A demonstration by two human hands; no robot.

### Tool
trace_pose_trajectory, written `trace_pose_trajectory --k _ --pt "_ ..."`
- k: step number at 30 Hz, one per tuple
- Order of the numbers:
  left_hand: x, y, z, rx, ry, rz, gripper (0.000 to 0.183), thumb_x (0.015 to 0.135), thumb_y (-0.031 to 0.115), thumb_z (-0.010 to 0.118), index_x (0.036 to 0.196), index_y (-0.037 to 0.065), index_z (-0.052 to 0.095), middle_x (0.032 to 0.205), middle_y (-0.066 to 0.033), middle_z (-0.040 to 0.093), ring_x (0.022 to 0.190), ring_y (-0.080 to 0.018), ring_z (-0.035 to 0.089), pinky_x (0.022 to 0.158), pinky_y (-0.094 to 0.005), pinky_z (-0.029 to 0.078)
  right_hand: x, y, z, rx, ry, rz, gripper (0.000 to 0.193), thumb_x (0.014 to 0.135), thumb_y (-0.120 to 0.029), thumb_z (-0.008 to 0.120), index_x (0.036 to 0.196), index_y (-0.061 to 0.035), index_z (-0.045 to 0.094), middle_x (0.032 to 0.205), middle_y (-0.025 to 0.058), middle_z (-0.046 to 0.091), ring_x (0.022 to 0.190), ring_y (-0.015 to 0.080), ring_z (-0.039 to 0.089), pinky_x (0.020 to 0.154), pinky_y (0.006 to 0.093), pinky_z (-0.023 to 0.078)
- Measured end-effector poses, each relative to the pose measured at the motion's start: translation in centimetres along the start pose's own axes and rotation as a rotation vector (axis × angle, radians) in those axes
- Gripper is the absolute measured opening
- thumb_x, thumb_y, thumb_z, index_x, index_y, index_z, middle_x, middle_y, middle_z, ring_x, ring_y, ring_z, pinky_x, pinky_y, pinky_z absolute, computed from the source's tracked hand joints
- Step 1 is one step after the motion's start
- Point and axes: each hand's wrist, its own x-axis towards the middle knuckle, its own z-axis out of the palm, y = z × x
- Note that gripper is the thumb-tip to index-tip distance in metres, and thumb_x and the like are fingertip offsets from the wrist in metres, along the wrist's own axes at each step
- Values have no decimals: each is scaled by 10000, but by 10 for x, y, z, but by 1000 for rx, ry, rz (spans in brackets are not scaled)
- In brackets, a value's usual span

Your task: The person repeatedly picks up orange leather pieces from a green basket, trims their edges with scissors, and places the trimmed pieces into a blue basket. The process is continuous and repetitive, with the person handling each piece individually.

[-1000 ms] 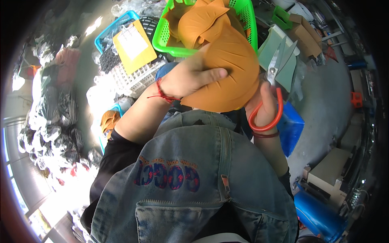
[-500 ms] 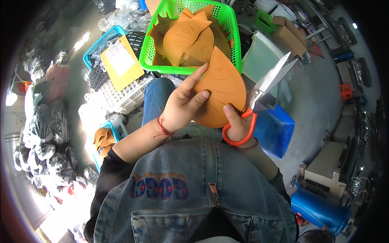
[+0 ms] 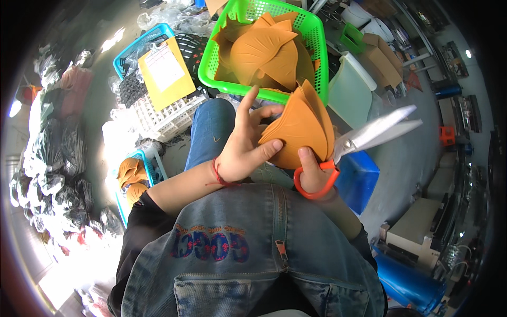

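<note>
A small stack of orange, leaf-shaped sheets (image 3: 301,129) with curved grooves is held upright before my chest, its layers fanned at the pointed top. My left hand (image 3: 242,140) steadies its left edge, thumb on the front, one finger behind and the index finger lifted away. On the right, my right hand (image 3: 315,177) presses its thumb against the lower edge of the stack. Red-handled scissors (image 3: 364,136) hang on that same hand, blades parted and pointing up to the right, away from the sheets. My right hand's other fingers are mostly hidden.
Just beyond stands a green basket (image 3: 211,71) of similar orange pieces. A yellow clipboard (image 3: 168,79) lies on a white crate (image 3: 158,119) to its left. More orange pieces sit in a blue basket (image 3: 149,166). At right are a blue bin (image 3: 359,182) and a pale tub (image 3: 351,90).
The orange stack has turned and its layers have spread apart. My left fingers have loosened and opened out. The scissors have tipped further to the right.
</note>
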Motion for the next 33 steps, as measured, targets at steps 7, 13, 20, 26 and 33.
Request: trace_pose_trajectory --k 7,13,20,26,33 --pt "-18 2 -16 205 71 -20 275 890 141 622 1124 20 543 1010 -51 606 908 -108 569 816 -272 469 4 5 12 -190 -160 16 464 812 -40 551 1252 33 426 1192 126 519 1082 203 519 883 313 430" --pt "-20 24 -33 -18 117 102 416 916 168 584 1278 51 416 1151 -36 502 988 -103 520 851 -269 434 2 3 37 -289 -155 110 389 857 -5 487 1240 41 437 1175 139 538 1063 223 533 921 332 415" --pt "-20 68 -71 35 12 -60 248 948 154 530 1164 31 531 1010 3 578 887 -45 518 794 -212 439 5 4 47 -424 -226 24 329 804 28 559 1121 93 502 1042 155 595 946 202 584 823 314 458" --pt "-16 50 -51 -254 -69 -167 287 918 182 588 1153 27 536 1063 -24 601 981 -76 525 861 -243 433 8 6 46 -313 -218 107 425 848 3 517 1255 53 406 1187 144 522 1071 207 517 919 321 407" --pt "-2 50 -44 452 103 -87 280 965 157 488 1207 16 479 1021 -29 577 939 -85 527 837 -246 435 11 -2 29 -221 -164 97 497 793 -248 704 1140 3 451 959 41 508 785 97 490 686 242 419"
